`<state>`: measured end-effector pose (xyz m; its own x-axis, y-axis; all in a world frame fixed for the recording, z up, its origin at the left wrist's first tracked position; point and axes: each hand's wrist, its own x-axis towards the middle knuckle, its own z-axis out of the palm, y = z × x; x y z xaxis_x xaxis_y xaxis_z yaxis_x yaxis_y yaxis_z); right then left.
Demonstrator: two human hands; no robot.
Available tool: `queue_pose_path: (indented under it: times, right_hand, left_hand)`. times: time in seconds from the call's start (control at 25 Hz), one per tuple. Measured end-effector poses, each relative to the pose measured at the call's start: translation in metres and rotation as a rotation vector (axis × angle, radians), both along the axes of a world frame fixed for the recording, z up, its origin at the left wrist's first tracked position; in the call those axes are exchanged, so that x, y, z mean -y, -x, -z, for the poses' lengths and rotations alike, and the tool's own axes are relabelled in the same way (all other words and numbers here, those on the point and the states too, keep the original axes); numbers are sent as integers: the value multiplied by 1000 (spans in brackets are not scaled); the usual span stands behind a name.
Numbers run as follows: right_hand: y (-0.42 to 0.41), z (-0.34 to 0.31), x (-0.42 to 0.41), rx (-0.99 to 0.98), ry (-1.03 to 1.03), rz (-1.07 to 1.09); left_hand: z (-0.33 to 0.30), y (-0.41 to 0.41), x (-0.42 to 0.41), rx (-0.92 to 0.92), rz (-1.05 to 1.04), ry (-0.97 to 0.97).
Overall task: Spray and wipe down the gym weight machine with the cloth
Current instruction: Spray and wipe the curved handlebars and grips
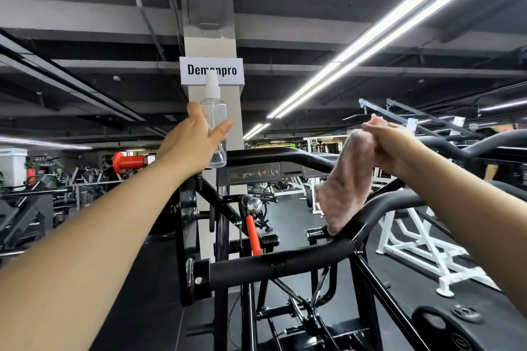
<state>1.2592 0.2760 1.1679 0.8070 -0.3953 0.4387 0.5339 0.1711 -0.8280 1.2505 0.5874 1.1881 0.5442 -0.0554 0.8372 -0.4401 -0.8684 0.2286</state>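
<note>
While both arms reach forward over the machine, the scene reads as follows.

Left hand: the left hand (190, 134) is wrapped loosely around the spray bottle (214, 125), thumb on 1 side and a finger stretched across the front; no finger sits on the pump head.

Right hand: the right hand (395, 148) is closed on the upper bunch of the pink cloth (346, 179), pinching it tight.

Spray bottle position: held up in front of the pillar sign (211, 71), with its base just above the black top bar (273, 154) of the weight machine (228, 236).

Spray bottle axis: the long axis stands close to upright, white pump at the top, clear base down. Which way the nozzle faces I cannot tell; it is white against a white sign.

Cloth position: it hangs down from the fist, long axis near vertical, and its lower edge touches the padded handle bar (313, 253).

Stage, as I judge it: spraying is about to happen, with little wiping done on this bar.

Risk 1: the hold on the bottle looks light and low on the body, so pressing the pump could tip it or let it slip onto the frame.

Risk 2: with the nozzle direction unsure, mist could miss the bar or drift toward the person.

Risk 3: the dangling cloth end could snag on the bar's joints when the wipe starts, pulling it from the fist.
</note>
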Motion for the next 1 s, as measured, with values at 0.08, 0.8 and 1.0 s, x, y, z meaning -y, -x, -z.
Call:
queue_pose_path:
  times: [0.08, 0.8, 1.0]
  right_hand:
    - [0, -11, -3, 111, -71, -11]
    - [-83, 14, 3, -251, 1839, 579]
    - [-87, 16, -10, -95, 1807, 934]
  left_hand:
    - [0, 1, 0, 1, 9, -2]
    - [-2, 1, -2, 17, 51, 29]
    - [-1, 2, -3, 19, 58, 31]
